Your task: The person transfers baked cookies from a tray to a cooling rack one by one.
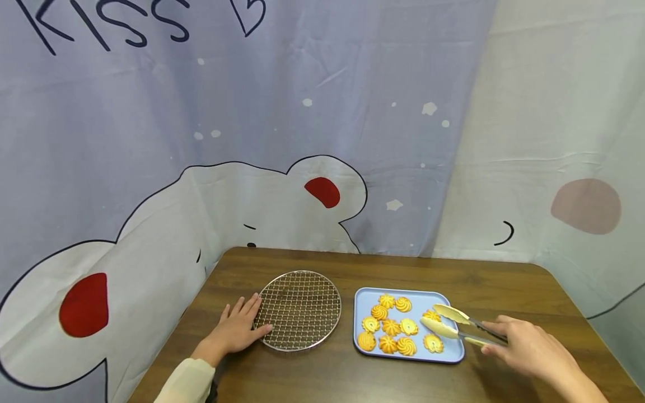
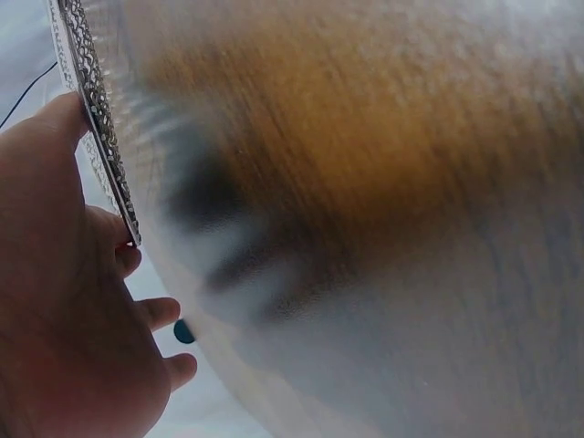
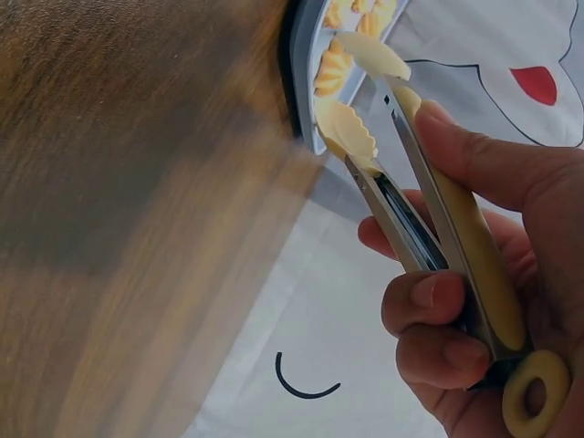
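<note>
In the head view, my left hand (image 1: 237, 329) lies at the left rim of a round wire rack (image 1: 300, 310), fingers extended, touching its edge with thumb and forefinger. The left wrist view shows this hand (image 2: 73, 283) against the rack's rim (image 2: 111, 155). My right hand (image 1: 534, 347) grips a pair of food tongs (image 1: 471, 330) with cream tips and handles. The spread tips are over the right part of a blue tray (image 1: 359, 302), around a piped cookie (image 1: 430, 314). In the right wrist view, fingers wrap the tongs (image 3: 438, 219).
Several golden swirl cookies (image 1: 390, 327) lie on the tray, mostly in its left and middle parts. One cookie (image 1: 433, 343) sits near its front right. The wooden table (image 1: 322, 380) meets a printed curtain (image 1: 302, 112) at the back.
</note>
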The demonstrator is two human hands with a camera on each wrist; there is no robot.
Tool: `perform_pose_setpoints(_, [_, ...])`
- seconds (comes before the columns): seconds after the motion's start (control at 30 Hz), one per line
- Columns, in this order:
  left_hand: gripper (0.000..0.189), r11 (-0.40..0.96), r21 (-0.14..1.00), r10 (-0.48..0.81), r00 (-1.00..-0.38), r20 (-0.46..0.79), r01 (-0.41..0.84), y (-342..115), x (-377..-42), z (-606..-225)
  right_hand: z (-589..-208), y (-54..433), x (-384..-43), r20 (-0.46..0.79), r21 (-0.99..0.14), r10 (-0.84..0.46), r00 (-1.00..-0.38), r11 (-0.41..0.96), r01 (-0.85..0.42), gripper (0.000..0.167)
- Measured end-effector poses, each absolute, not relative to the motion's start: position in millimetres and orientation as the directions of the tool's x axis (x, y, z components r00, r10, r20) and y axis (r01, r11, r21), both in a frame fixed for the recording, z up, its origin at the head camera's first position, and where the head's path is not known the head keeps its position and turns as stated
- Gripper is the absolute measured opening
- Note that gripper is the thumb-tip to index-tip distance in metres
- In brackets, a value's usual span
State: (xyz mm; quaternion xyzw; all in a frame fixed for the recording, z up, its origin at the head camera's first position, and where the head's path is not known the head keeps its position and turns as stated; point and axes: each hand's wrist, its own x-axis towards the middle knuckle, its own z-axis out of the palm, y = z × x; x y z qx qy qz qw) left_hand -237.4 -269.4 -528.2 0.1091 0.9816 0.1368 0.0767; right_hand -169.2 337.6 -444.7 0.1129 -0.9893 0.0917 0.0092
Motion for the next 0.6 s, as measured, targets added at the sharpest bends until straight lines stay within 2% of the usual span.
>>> perform_pose_setpoints(0.3, [0.089, 0.930, 0.310, 0.240, -0.965, -0.104, 0.198, -268.9, -237.6, -527.3, -448.4, 341.4, -168.5, 0.084, -0.188, -0.233, -0.969, 0.951, -0.244, 0.051])
perform_pose_setpoints(0.6, [0.086, 0.939, 0.279, 0.237, -0.966, -0.099, 0.202, -266.7, -234.8, -528.9, -451.2, 336.3, -164.8, 0.145, -0.196, -0.242, -0.960, 0.944, -0.267, 0.050])
